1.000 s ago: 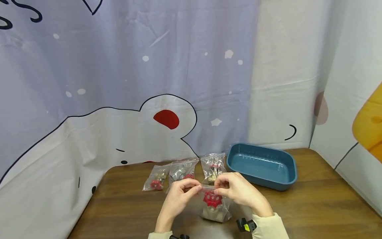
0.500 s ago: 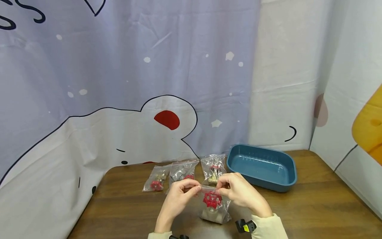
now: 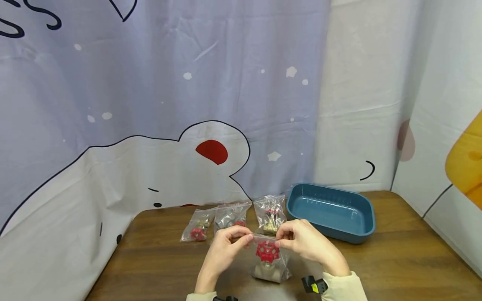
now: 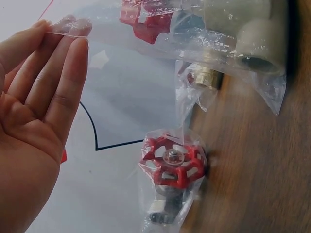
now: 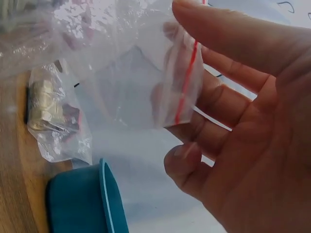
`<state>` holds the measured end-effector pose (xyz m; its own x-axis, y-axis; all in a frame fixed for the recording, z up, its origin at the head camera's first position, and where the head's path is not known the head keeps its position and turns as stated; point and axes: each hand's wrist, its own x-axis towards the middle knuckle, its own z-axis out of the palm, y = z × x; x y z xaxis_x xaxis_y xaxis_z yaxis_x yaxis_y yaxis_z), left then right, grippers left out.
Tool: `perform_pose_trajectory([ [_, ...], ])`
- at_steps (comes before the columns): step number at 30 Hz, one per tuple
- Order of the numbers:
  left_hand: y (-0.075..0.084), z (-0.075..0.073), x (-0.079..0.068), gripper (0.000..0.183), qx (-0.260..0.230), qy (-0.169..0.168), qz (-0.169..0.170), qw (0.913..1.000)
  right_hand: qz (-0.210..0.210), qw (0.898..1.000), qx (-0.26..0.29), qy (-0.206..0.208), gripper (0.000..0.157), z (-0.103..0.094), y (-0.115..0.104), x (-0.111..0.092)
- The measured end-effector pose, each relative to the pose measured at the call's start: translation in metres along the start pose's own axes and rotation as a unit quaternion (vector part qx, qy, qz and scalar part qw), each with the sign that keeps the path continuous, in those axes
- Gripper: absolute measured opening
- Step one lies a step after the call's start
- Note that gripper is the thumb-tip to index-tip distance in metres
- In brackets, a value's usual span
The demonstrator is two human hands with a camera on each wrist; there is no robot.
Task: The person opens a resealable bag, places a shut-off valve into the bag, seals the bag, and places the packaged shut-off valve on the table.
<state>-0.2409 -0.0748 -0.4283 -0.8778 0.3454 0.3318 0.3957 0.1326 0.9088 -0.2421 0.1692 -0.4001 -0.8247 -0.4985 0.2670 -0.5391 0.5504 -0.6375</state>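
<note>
Both hands hold the top edge of a clear zip-lock bag (image 3: 285,267), which stands on the table. Inside is a valve (image 3: 268,271) with a pale beige body and a red handwheel (image 3: 267,251). My left hand (image 3: 225,253) pinches the bag's left top corner between thumb and fingers, seen close in the left wrist view. My right hand (image 3: 308,244) pinches the top farther right, thumb in front and fingers behind. A red line of the zip seal (image 5: 187,80) runs beside those fingers in the right wrist view.
Behind the hands lie a bag with a brass valve (image 3: 270,225), a bag with a grey, red-wheeled valve (image 3: 227,215) and another bagged brass valve (image 3: 199,228). A blue plastic tray (image 3: 331,234) stands at the back right of the wooden table (image 3: 406,251), against a printed curtain.
My right hand's fingertips have slid slightly to the right along the bag's top edge. My left hand keeps its pinch on the corner, and the view has shifted a little.
</note>
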Motion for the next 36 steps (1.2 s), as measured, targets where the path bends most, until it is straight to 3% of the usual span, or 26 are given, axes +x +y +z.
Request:
perform_pose_trajectory([
  [4,-0.017,0.000,0.001,0.007,0.000,0.002,0.003,1.0000,-0.008,1.000,-0.014,-0.004,0.017,0.000,0.000,-0.001],
  [8,-0.021,-0.001,0.001,0.010,-0.007,0.001,0.010,0.9999,-0.016,1.000,-0.023,0.000,0.020,0.000,0.000,-0.001],
  [20,-0.022,-0.001,0.001,0.011,-0.006,0.000,0.021,0.9998,-0.027,0.998,-0.042,0.026,0.022,0.002,0.003,-0.001],
  [30,-0.021,0.000,0.003,0.007,0.000,0.003,0.011,0.9999,0.002,0.999,-0.032,0.002,0.027,-0.002,0.005,-0.003],
  [36,-0.021,0.000,0.002,0.010,-0.010,0.000,0.016,0.9998,-0.022,1.000,-0.018,0.000,0.029,-0.001,0.007,-0.004],
])
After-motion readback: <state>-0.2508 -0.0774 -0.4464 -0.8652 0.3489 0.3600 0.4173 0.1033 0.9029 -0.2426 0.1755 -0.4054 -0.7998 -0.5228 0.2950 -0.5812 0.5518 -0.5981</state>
